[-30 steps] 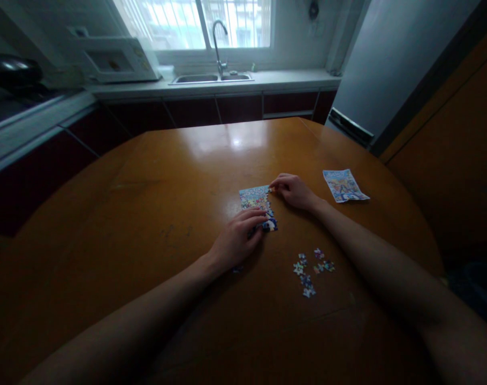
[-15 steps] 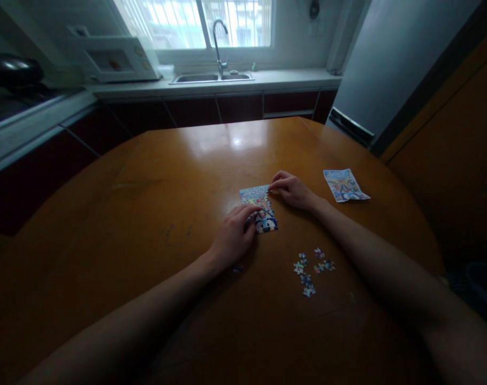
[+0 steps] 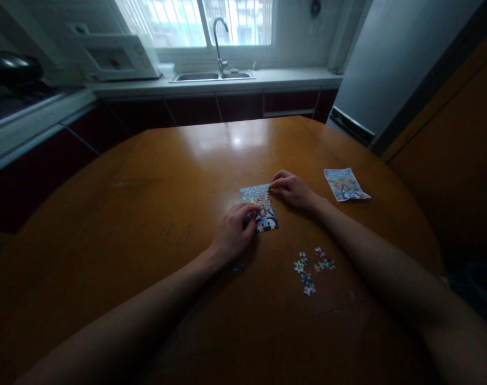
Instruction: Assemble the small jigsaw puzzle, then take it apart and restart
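A partly assembled jigsaw puzzle (image 3: 266, 222) lies flat on the wooden table, a blue-and-white cartoon face along its near edge. My left hand (image 3: 236, 227) rests over its left side, fingers curved across the surface and thumb apart from them, covering part of the picture. At the upper right edge, the thumb and fingertips of my right hand (image 3: 288, 187) are pinched together on a small puzzle piece (image 3: 269, 189), mostly hidden by the fingers. Several loose puzzle pieces (image 3: 306, 279) are scattered nearer to me, between my forearms. Another dark piece (image 3: 237, 267) lies beside my left wrist.
A creased printed sheet (image 3: 345, 185) with a similar picture lies to the right of my right hand. Beyond the table (image 3: 179, 176) are a counter with a sink (image 3: 197, 77), a tap and a white microwave (image 3: 117, 58). A fridge (image 3: 400, 53) stands back right.
Both hands keep almost the same place and pose on the puzzle. The whole view has shifted very slightly; the loose pieces and the sheet lie as before.
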Motion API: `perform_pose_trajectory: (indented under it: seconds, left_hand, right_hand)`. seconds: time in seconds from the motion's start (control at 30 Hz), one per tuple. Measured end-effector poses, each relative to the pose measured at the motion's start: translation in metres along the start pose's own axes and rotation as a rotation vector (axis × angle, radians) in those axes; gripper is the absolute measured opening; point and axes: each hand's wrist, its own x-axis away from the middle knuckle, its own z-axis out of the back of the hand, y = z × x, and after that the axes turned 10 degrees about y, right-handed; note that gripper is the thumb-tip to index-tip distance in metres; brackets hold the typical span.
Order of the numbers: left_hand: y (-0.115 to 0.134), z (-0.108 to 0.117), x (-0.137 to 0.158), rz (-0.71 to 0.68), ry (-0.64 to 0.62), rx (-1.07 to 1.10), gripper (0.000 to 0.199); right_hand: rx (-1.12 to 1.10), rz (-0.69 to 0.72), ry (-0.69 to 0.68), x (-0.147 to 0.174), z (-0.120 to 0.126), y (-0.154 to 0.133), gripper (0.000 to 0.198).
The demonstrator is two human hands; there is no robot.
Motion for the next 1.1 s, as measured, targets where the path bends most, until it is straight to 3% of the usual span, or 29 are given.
perform_pose_trajectory:
  seconds: [0.73,0.8,0.9,1.0,1.1]
  left_hand:
    - [-0.002,0.002,0.0,-0.056,-0.023,-0.016,0.024]
    - [0.001,0.002,0.001,-0.123,-0.02,-0.053,0.023]
    - [0.013,0.004,0.007,-0.334,-0.025,-0.165,0.025]
    - [0.034,0.005,0.021,-0.564,-0.178,-0.252,0.024]
    - [0.05,0.004,0.035,-0.576,-0.34,-0.261,0.026]
  right_hand:
    - [-0.056,-0.071,0.054,-0.002,-0.001,-0.001,0.02]
    - [-0.055,-0.069,0.051,-0.002,-0.001,-0.001,0.019]
    - [-0.051,-0.062,0.053,-0.002,-0.002,-0.001,0.018]
    - [-0.058,-0.056,0.055,-0.002,-0.002,-0.001,0.018]
    - [-0.046,-0.062,0.052,-0.002,-0.002,-0.001,0.017]
